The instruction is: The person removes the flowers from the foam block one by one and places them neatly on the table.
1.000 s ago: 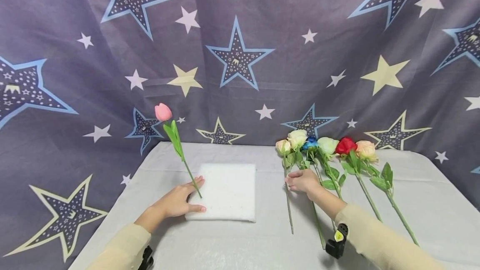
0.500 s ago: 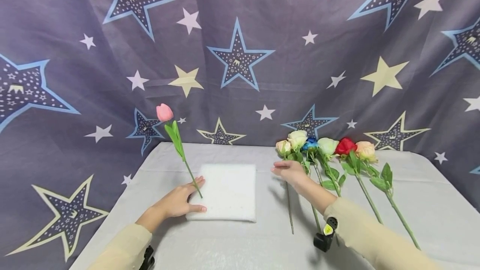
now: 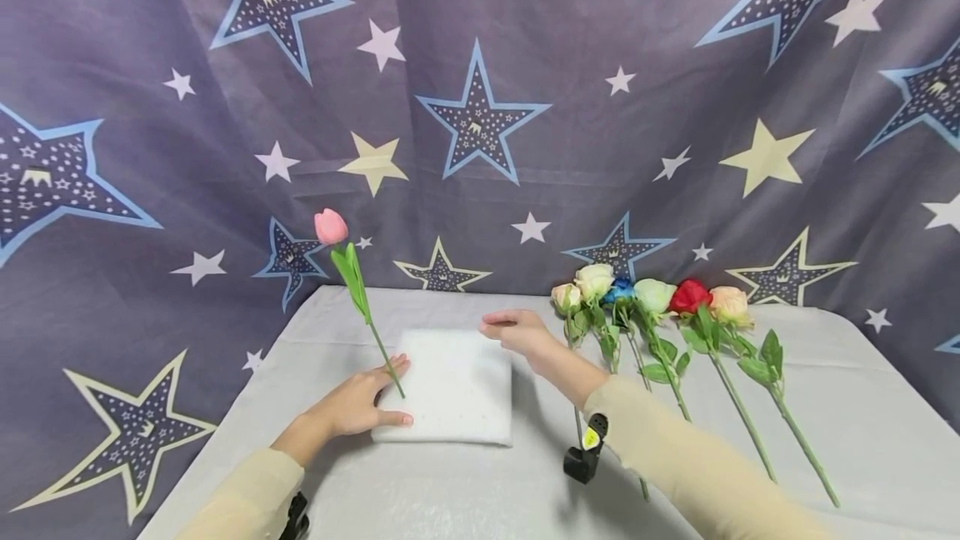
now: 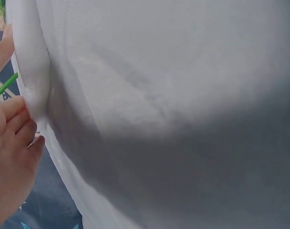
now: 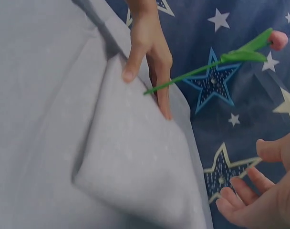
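A pink tulip [image 3: 331,226] with green leaves leans to the left, its stem's lower end in a square white foam block [image 3: 461,386]. My left hand [image 3: 352,402] rests on the block's left edge, thumb and fingers spread to either side of the stem. In the right wrist view that thumb lies on the foam [image 5: 135,148] while the fingers run along its side. My right hand [image 3: 517,332] hovers over the block's far right corner. Seen from its own wrist, this right hand [image 5: 264,191] has loosely bent fingers with nothing between them.
Several artificial roses lie on the right of the cloth-covered table [image 3: 442,490]: cream [image 3: 595,282], blue [image 3: 619,291], pale green [image 3: 654,296], red [image 3: 690,297] and peach [image 3: 730,305]. Behind the table hangs a star-patterned curtain [image 3: 570,173].
My right hand has moved left from the leftmost rose's stem to the foam block's far corner, carrying nothing. The roses, the tulip and my left hand have stayed put.
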`<state>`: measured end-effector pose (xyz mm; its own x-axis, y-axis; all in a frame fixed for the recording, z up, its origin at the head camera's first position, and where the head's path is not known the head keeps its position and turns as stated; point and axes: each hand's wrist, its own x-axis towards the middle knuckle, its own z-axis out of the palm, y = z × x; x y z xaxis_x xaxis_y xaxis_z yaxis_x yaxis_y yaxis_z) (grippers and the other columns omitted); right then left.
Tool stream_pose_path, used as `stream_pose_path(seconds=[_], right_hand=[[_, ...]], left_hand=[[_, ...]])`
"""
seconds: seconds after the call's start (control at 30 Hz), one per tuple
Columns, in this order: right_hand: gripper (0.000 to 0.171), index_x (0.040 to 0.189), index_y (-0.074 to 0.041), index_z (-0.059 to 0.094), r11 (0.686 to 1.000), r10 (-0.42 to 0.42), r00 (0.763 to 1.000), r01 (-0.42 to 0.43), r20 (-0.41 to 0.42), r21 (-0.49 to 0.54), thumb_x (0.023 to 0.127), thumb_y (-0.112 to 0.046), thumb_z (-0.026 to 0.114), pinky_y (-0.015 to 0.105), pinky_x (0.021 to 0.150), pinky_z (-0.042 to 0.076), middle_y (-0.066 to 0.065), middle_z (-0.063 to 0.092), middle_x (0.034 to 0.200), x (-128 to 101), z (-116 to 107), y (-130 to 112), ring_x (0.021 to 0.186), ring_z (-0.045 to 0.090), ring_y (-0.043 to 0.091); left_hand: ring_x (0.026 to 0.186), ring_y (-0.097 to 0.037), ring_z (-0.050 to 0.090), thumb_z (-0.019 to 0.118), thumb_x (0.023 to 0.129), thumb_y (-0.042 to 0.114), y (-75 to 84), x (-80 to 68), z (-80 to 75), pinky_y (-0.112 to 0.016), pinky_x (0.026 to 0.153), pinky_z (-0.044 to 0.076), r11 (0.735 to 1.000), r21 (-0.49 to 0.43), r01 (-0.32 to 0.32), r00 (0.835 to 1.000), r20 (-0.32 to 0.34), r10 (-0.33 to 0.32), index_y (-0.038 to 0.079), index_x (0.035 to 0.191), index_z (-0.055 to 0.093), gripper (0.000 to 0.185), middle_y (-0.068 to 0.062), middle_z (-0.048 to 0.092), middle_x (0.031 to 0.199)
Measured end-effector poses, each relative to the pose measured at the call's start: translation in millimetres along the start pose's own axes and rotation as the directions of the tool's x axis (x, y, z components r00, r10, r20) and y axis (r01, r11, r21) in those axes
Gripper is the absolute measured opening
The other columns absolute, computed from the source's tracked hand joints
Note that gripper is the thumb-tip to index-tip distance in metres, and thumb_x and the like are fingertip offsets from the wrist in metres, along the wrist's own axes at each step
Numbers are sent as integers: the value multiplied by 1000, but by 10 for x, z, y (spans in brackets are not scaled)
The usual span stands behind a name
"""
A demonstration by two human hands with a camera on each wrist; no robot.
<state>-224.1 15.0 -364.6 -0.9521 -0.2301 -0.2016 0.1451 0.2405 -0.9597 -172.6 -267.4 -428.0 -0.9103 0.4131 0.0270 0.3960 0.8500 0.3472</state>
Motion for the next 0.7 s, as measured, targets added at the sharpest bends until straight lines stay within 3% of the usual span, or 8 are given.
stream_pose_path(seconds=[0.13, 0.3, 0.5, 0.7], right_hand=[[32, 122, -5, 65, 1000, -17, 1000, 18, 18, -18, 92, -17, 64, 40, 107, 48, 13, 66, 125, 29, 159, -106, 119, 61, 28], [30, 119, -8, 67, 994, -98, 994, 99, 42, -46, 91, -18, 66, 35, 99, 53, 10, 70, 118, 97, 335, -188, 109, 65, 21], [31, 121, -5, 66, 972, -235, 962, 235, 138, 18, 91, -14, 65, 26, 88, 58, 14, 70, 118, 158, 545, -186, 101, 68, 18], [34, 123, -5, 64, 968, -250, 944, 248, 214, 36, 91, -17, 65, 27, 93, 56, 15, 68, 120, 146, 767, -129, 107, 67, 22]], left_hand=[[139, -39, 39, 71, 77, 56, -6, 8, 1, -54, 116, 32, 1000, -11, 9, 1000, 1, -9, -2, 143, 41, 93, -18, 39, 152], [139, -39, 39, 71, 76, 58, -14, 13, 12, -53, 116, 32, 1000, -18, 9, 1000, 2, -9, -2, 143, 41, 94, -18, 39, 151], [140, -37, 39, 70, 76, 58, -12, 8, 20, -52, 117, 32, 1000, -17, 12, 1000, 7, -12, -1, 143, 41, 94, -18, 40, 151], [138, -38, 41, 70, 77, 58, -20, 23, 12, -53, 115, 34, 1000, 4, -7, 1000, 3, 7, -2, 143, 41, 93, -20, 40, 150]])
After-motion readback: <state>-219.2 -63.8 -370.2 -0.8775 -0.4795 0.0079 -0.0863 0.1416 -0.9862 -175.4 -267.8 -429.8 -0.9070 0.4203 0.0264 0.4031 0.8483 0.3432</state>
